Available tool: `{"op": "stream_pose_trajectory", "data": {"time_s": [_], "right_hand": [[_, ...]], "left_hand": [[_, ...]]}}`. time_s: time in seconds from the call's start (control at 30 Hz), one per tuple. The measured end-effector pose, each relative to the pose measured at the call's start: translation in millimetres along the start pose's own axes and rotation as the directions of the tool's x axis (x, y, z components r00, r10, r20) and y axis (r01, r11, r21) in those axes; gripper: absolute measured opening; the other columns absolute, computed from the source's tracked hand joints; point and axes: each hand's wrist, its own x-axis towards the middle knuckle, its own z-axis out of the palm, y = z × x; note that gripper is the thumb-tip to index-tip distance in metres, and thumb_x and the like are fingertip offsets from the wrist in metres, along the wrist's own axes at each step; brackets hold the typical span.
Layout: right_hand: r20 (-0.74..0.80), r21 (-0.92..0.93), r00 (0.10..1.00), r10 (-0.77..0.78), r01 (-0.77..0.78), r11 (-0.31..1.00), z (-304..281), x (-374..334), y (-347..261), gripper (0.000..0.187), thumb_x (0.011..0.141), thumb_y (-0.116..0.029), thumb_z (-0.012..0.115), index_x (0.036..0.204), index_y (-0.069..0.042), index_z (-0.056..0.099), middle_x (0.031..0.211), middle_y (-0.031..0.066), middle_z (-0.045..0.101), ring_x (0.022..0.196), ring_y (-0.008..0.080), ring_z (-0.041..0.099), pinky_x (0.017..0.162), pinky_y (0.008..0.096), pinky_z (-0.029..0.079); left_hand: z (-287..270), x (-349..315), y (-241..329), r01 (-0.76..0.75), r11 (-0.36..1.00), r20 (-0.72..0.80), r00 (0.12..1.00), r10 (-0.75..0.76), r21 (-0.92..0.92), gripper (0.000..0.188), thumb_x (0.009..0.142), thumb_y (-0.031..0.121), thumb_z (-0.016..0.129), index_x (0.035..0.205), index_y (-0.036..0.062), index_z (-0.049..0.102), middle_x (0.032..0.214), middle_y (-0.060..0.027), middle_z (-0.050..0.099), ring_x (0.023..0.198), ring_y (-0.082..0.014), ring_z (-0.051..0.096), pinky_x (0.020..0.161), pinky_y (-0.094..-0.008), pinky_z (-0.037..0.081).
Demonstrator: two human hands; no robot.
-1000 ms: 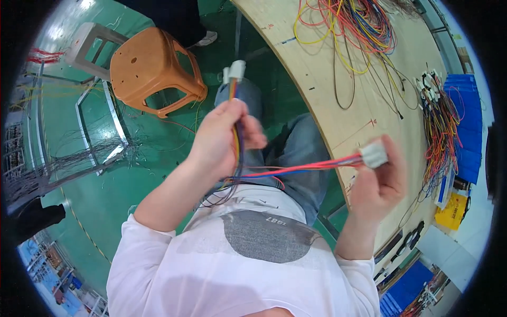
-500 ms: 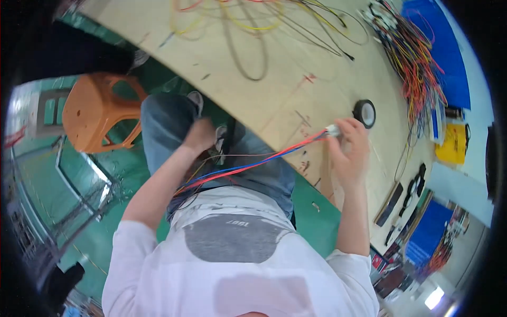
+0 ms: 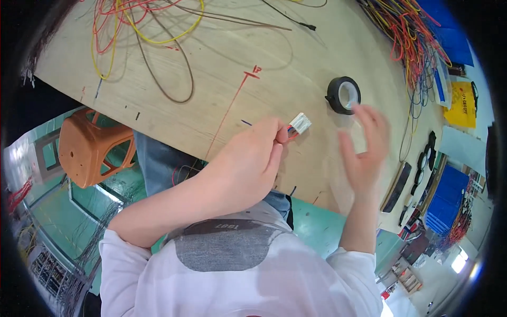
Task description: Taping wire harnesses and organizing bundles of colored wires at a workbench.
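My left hand (image 3: 253, 158) pinches red and blue wires just behind a white plastic connector (image 3: 301, 123), over the near part of the wooden table. Most of those wires are hidden by the hand and forearm. My right hand (image 3: 366, 150) is held apart from the connector, its fingers spread and slightly blurred, with nothing in it. Its fingertips are close to a roll of black tape (image 3: 334, 96), which stands on the table just beyond; I cannot tell whether they touch.
Loose red, yellow and brown wires (image 3: 182, 79) lie across the far left of the table (image 3: 232, 68). A thick wire bundle (image 3: 406, 47) runs along the right, near a yellow bag (image 3: 460, 104). An orange stool (image 3: 79, 150) stands on the floor at left.
My left hand has come up from my lap to the wires behind the connector. My right hand has let go of the connector and opened beside the tape. The view has shifted.
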Motion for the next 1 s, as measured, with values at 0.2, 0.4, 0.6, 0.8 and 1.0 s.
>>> {"op": "stream_pose_trajectory", "data": {"time_s": [0.2,0.4,0.6,0.8,1.0], "right_hand": [[0.17,-0.207,0.973,-0.156,0.19,0.96,-20,13,23,0.039,0.063,0.0,0.061,0.1,-0.006,0.053,0.102,0.0113,0.05,0.098,0.0306,0.044,0.086,0.0365,0.034],[0.197,-0.103,0.974,-0.115,0.137,0.985,2,17,12,0.035,0.058,-0.004,0.065,0.092,-0.004,0.053,0.093,0.0085,0.054,0.095,0.0303,0.046,0.083,0.0382,0.036],[0.255,0.469,0.962,-0.098,-0.035,0.882,-15,-5,-7,0.032,0.057,-0.007,0.07,0.086,-0.003,0.056,0.083,0.0105,0.057,0.083,0.0301,0.052,0.074,0.0371,0.041],[0.462,0.488,0.882,-0.087,-0.172,0.856,-15,-5,-27,0.029,0.059,-0.008,0.068,0.084,-0.004,0.056,0.081,0.0091,0.055,0.082,0.0291,0.051,0.074,0.0363,0.038],[0.458,0.313,0.876,-0.15,-0.001,0.95,-19,1,-32,0.032,0.06,-0.01,0.067,0.089,-0.003,0.053,0.075,0.0084,0.054,0.076,0.0277,0.05,0.068,0.0368,0.036]], "left_hand": [[1,6,-4,-0.015,0.997,0.014,1.0,0.016,-0.071,0.013,0.082,-0.004,0.034,0.094,-0.0008,0.038,0.086,-0.01,0.05,0.075,-0.0154,0.049,0.067,-0.0269,0.04],[0,0,-4,-0.211,0.947,0.036,0.977,0.209,0.24,0.013,0.082,-0.002,0.036,0.095,-0.0003,0.038,0.082,-0.0095,0.048,0.072,-0.0164,0.049,0.066,-0.0264,0.041],[-3,7,-2,-0.047,0.999,0.058,0.997,0.046,0.012,0.017,0.084,0.006,0.043,0.099,-0.0005,0.038,0.08,-0.0074,0.045,0.07,-0.0126,0.046,0.064,-0.0251,0.041],[0,9,-15,-0.235,0.964,-0.022,0.972,0.234,-0.126,0.017,0.078,0.011,0.053,0.087,0.001,0.042,0.077,-0.0113,0.046,0.063,-0.0264,0.049,0.054,-0.032,0.04],[6,12,-25,-0.433,0.889,-0.123,0.884,0.45,0.148,0.008,0.075,0.003,0.053,0.076,0.0027,0.045,0.074,-0.0107,0.043,0.061,-0.0279,0.046,0.052,-0.0331,0.039]]}}
